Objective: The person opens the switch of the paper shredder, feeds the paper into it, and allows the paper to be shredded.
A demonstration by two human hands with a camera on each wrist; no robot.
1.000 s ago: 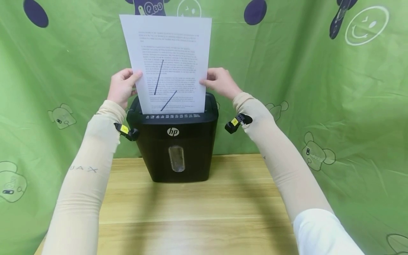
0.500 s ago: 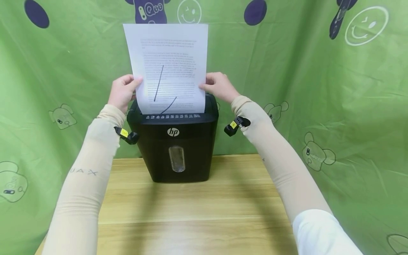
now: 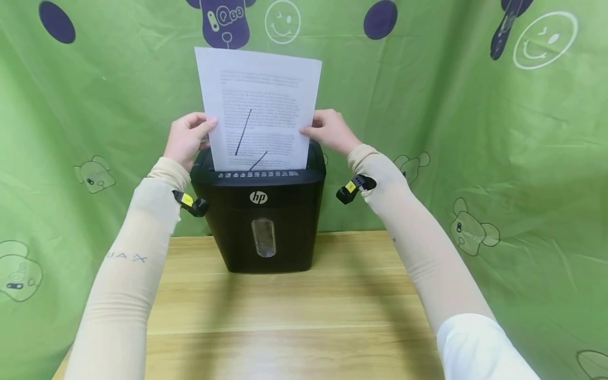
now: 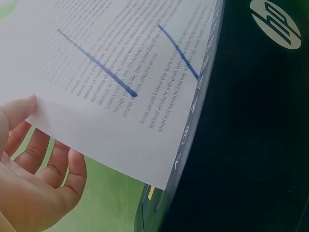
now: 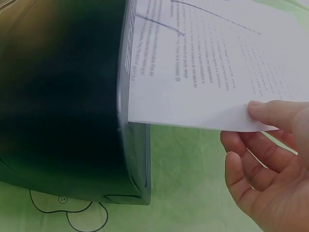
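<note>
A printed sheet of paper (image 3: 266, 105) with two dark pen strokes stands upright in the top of a black HP paper shredder (image 3: 294, 221). Its lower edge is hidden behind the shredder's front rim. My left hand (image 3: 186, 138) pinches the sheet's left edge, thumb in front and fingers behind. On the other side my right hand (image 3: 332, 129) pinches the right edge the same way. The left wrist view shows the left thumb on the paper (image 4: 106, 130) close to the shredder (image 4: 251, 135). In the right wrist view the right thumb lies on the paper's face (image 5: 193, 101).
The shredder stands on a light wooden table (image 3: 285, 316), near its back edge. A green curtain (image 3: 380, 95) with cartoon prints hangs behind and at both sides. Small black cameras (image 3: 349, 191) are strapped at the wrists.
The sheet has sunk lower into the shredder, and its top edge now tilts down to the right. Both hands have moved down slightly with it, still pinching its edges.
</note>
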